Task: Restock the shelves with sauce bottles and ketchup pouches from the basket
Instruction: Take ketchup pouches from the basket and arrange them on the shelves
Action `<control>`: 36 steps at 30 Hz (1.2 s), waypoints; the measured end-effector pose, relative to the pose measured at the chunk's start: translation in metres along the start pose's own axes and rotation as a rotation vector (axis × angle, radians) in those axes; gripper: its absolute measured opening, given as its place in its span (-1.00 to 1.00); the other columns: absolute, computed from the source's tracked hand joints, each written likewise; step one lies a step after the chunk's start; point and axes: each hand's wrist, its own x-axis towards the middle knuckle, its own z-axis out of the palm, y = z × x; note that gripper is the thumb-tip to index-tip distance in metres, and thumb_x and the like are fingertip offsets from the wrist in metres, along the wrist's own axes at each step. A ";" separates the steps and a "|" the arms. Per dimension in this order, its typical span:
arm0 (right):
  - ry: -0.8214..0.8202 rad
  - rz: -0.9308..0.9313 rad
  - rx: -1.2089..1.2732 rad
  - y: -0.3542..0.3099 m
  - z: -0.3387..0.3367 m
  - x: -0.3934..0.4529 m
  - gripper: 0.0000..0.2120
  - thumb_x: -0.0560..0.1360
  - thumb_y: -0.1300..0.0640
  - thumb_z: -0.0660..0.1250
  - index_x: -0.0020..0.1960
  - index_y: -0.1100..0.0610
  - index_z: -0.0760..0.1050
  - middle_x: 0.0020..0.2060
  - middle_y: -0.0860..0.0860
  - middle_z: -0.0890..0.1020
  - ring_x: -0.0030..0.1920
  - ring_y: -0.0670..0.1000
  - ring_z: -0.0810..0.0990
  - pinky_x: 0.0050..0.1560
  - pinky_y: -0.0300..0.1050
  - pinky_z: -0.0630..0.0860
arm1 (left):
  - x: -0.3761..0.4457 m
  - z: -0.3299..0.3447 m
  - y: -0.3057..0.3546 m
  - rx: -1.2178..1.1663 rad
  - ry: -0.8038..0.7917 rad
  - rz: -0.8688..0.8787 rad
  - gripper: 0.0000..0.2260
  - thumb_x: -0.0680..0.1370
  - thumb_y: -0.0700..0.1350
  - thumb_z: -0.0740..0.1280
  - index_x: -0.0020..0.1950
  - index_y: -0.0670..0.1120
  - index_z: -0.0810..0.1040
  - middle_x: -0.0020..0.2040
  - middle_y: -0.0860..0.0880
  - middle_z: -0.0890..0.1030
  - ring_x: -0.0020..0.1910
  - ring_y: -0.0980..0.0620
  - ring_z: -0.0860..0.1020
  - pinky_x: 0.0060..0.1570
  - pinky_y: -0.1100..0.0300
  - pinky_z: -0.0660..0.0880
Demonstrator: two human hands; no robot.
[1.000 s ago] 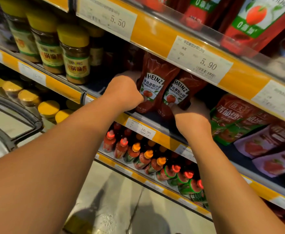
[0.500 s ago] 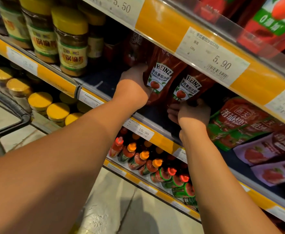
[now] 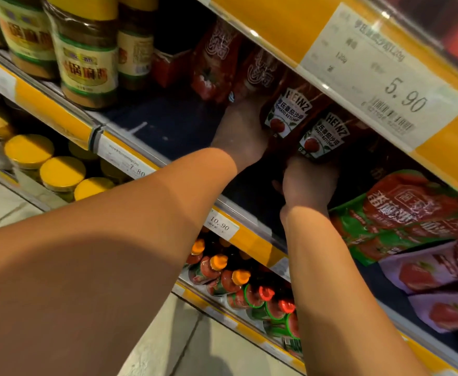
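Pushed deeper into middle shelf (image 3: 168, 161) since a second ago. Left hand (image 3: 242, 134) steadying rear Heinz pouch (image 3: 287, 111); right hand (image 3: 307, 183) under front Heinz pouch (image 3: 321, 137). Both grips hidden, cannot tell. Pouches nearly seated upright.

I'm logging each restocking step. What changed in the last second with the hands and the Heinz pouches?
Both hands pushed the two pouches deeper under the upper shelf. The left hand stays against the left Heinz ketchup pouch; the right hand stays at the bottom of the right Heinz ketchup pouch. Nothing was let go. The jars, the bottles below and the flat sauce packs stayed put.
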 end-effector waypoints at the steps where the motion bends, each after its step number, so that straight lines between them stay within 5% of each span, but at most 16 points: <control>1: 0.009 0.010 0.018 -0.002 -0.001 -0.002 -0.32 0.33 -0.07 0.36 0.45 -0.14 0.37 0.29 -0.06 0.59 0.27 0.07 0.61 0.27 0.19 0.60 | 0.003 0.003 -0.003 -0.015 0.001 0.009 -0.59 0.56 -0.06 0.43 0.40 -0.09 0.56 0.38 -0.06 0.59 0.40 0.02 0.49 0.10 0.64 0.20; 6: -0.168 0.085 0.127 -0.030 -0.008 -0.032 -0.28 0.58 -0.01 0.23 0.65 0.15 0.04 0.55 0.29 0.31 0.53 0.35 0.31 0.57 0.34 0.20 | 0.010 0.020 -0.013 -0.111 0.045 0.030 -0.56 0.57 -0.04 0.42 0.44 -0.04 0.50 0.38 -0.02 0.59 0.37 0.07 0.51 0.17 0.49 0.30; 9: -0.018 0.002 0.102 -0.030 -0.009 -0.035 -0.20 0.35 0.07 0.41 0.57 -0.01 0.29 0.41 -0.04 0.52 0.38 0.02 0.51 0.43 0.09 0.49 | 0.016 0.030 -0.022 -0.152 0.061 0.031 -0.55 0.53 0.03 0.41 0.41 -0.03 0.53 0.31 0.02 0.63 0.31 0.10 0.57 0.25 0.30 0.49; 16: -0.018 -0.100 -0.003 -0.014 -0.010 -0.023 -0.12 0.23 -0.06 0.45 0.53 -0.01 0.30 0.31 0.02 0.60 0.31 0.07 0.59 0.35 0.20 0.55 | 0.024 0.038 -0.025 -0.124 0.141 0.055 -0.61 0.47 -0.04 0.48 0.28 -0.09 0.63 0.22 -0.03 0.68 0.24 0.05 0.62 0.24 0.21 0.54; 18: 0.034 -0.106 0.005 -0.032 -0.014 -0.045 -0.17 0.36 0.13 0.48 0.58 0.00 0.26 0.34 -0.05 0.58 0.33 -0.01 0.56 0.38 -0.08 0.52 | 0.025 0.040 -0.025 -0.103 0.157 0.066 -0.62 0.46 -0.04 0.51 0.26 -0.08 0.64 0.20 -0.03 0.69 0.22 0.04 0.63 0.22 0.18 0.55; 20: 0.028 -0.121 0.039 -0.035 -0.019 -0.049 -0.31 0.47 0.29 0.42 0.57 0.08 0.31 0.26 -0.08 0.57 0.22 -0.10 0.53 0.12 -0.54 0.46 | 0.025 0.044 -0.028 -0.108 0.187 0.065 -0.63 0.45 -0.01 0.52 0.23 -0.06 0.65 0.17 -0.01 0.70 0.18 0.05 0.64 0.17 0.14 0.58; 21: 0.014 -0.112 0.043 -0.030 -0.020 -0.047 -0.39 0.49 0.32 0.39 0.52 0.11 0.38 0.21 -0.07 0.58 0.17 -0.11 0.53 -0.02 -0.61 0.41 | 0.026 0.046 -0.030 -0.110 0.201 0.055 -0.63 0.44 -0.01 0.51 0.23 -0.06 0.64 0.16 -0.01 0.70 0.17 0.05 0.65 0.15 0.13 0.59; 23: -0.020 -0.139 -0.013 -0.029 -0.019 -0.049 -0.51 0.49 0.33 0.37 0.40 0.12 0.51 0.16 -0.06 0.63 0.15 -0.07 0.60 0.05 -0.49 0.51 | 0.027 0.051 -0.031 -0.097 0.218 0.032 -0.64 0.45 -0.03 0.48 0.23 -0.06 0.63 0.15 -0.01 0.69 0.16 0.03 0.65 0.13 0.10 0.60; 26: -0.056 -0.141 -0.054 -0.030 -0.015 -0.051 -0.54 0.47 0.30 0.37 0.34 0.06 0.57 0.16 -0.06 0.67 0.17 -0.05 0.64 0.29 -0.05 0.59 | 0.027 0.054 -0.029 -0.054 0.263 0.016 -0.63 0.47 -0.01 0.43 0.24 -0.09 0.61 0.18 -0.13 0.65 0.15 -0.07 0.62 0.15 0.18 0.54; 31: -0.108 -0.172 -0.087 -0.027 -0.018 -0.049 -0.57 0.50 0.30 0.35 0.33 0.03 0.55 0.09 -0.14 0.63 0.13 -0.12 0.61 0.25 -0.14 0.54 | 0.026 0.055 -0.029 0.008 0.218 -0.002 -0.54 0.48 -0.01 0.46 0.36 -0.09 0.54 0.31 -0.19 0.56 0.29 -0.13 0.51 0.27 0.22 0.42; 36: -0.141 -0.162 -0.114 -0.026 -0.020 -0.050 -0.54 0.49 0.34 0.34 0.30 -0.03 0.54 0.12 -0.12 0.64 0.16 -0.09 0.62 0.30 -0.02 0.58 | 0.025 0.052 -0.028 -0.011 0.195 -0.021 -0.50 0.47 0.01 0.49 0.38 -0.06 0.53 0.35 -0.16 0.53 0.33 -0.09 0.49 0.30 0.27 0.39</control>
